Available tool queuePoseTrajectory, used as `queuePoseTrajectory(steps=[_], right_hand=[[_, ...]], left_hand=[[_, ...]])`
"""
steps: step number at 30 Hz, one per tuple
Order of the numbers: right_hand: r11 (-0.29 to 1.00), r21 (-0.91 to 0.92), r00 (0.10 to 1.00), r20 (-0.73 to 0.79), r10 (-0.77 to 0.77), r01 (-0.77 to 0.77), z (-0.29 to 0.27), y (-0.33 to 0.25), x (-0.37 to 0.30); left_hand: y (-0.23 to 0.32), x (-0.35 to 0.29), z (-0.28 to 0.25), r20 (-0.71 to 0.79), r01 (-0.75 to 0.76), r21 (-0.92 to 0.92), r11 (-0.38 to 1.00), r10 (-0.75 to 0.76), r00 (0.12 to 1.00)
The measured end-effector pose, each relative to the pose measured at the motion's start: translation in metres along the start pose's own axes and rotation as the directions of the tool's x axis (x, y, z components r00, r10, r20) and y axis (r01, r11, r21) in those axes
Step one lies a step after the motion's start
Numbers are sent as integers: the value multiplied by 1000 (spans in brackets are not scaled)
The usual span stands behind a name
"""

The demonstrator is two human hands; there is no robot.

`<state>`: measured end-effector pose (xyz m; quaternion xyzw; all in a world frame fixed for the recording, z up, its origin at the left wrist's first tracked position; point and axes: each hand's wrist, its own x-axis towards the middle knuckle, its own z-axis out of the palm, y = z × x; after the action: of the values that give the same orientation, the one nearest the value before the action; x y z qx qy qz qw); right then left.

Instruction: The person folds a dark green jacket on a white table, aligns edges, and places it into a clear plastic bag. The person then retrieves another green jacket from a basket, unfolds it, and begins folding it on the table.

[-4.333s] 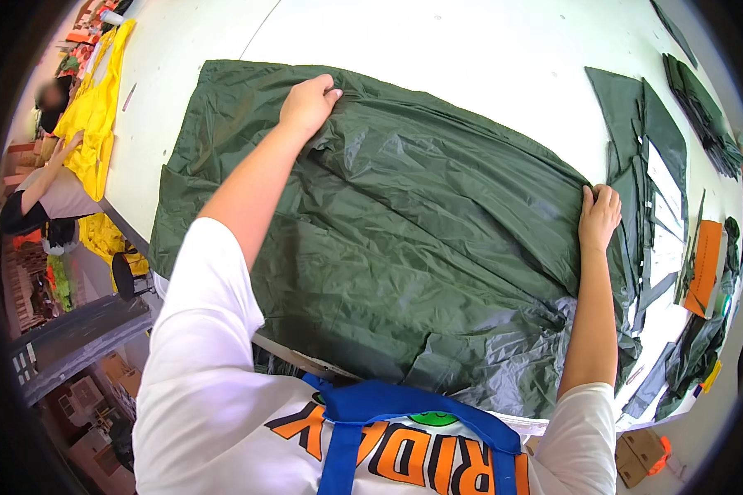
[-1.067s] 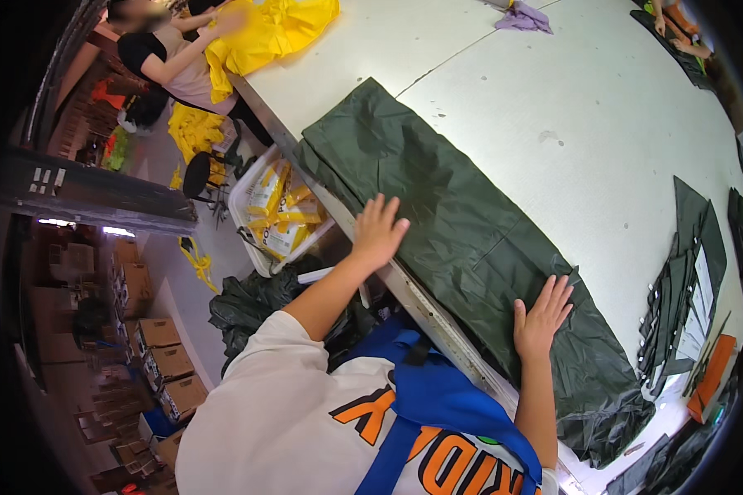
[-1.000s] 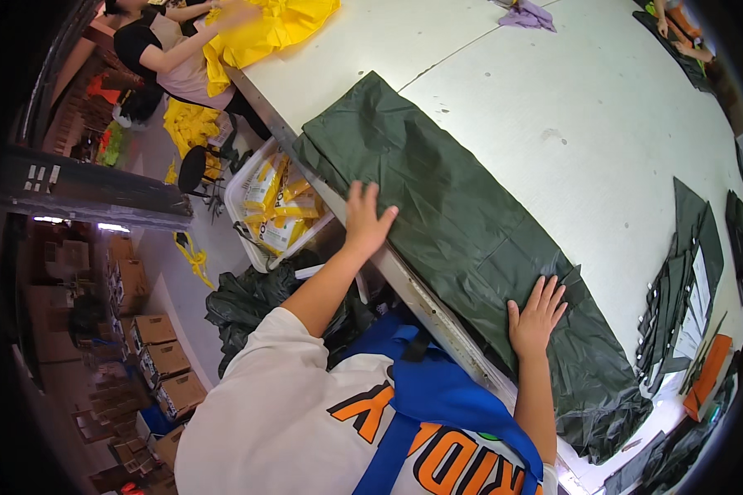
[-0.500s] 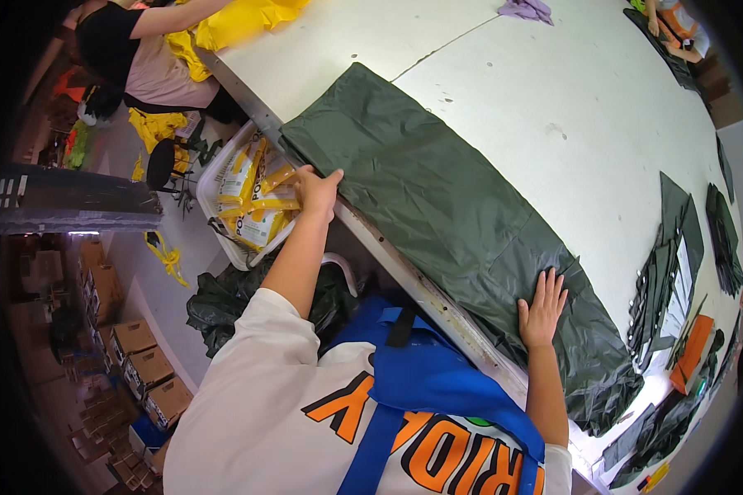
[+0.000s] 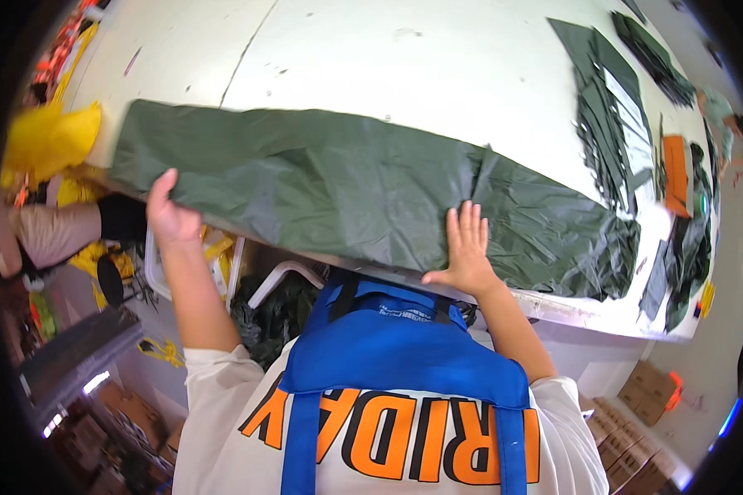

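- Head view: a long, dark green band of thin, glossy, coated-looking fabric, folded lengthwise [image 5: 322, 181], lies along the near side of a broad white tabletop [image 5: 454, 66], smoother toward the left and bunched into crumples at its right end.
- Head view: the left hand [image 5: 173, 213] is at the fabric's near edge, close to its left end, with fingers reaching up over the green surface; whether they pinch the edge or only touch it cannot be told.
- Head view: the right hand [image 5: 466, 252] lies spread and unclenched on the near margin, right of the fabric's middle, thumb pointing left near the table edge; it presses and grasps nothing.
- Head view: most of the fabric lies beyond the hands and between them, with the crumpled end to the right of the right hand.
- Head view: the material looks light, limp and rather slippery, so its layers probably slide and crease easily but are unlikely to break. The best hold is likely a pinch through all layers near each end, or a flat palm to pin the folds.
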<state>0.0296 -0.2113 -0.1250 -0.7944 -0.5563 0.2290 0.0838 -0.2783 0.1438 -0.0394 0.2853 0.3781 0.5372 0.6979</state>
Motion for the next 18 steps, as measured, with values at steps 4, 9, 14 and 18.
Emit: queuePoseTrajectory(steps=[4,9,14,18], right_hand=[[999,-30,999,-21,-46,46,-4,-5,-9],[971,180,971,-207,-116,155,19,17,-13],[868,379,880,-457,-126,321,50,34,-18],[780,598,966,-257,-31,184,43,45,-25]], left_hand=[[31,-36,137,444,-79,-12,997,76,893],[-55,-148,358,966,-19,46,999,-40,257],[-241,-345,478,931,-439,102,893,-241,-275],[-396,-428,423,739,-802,164,574,-610,-286]])
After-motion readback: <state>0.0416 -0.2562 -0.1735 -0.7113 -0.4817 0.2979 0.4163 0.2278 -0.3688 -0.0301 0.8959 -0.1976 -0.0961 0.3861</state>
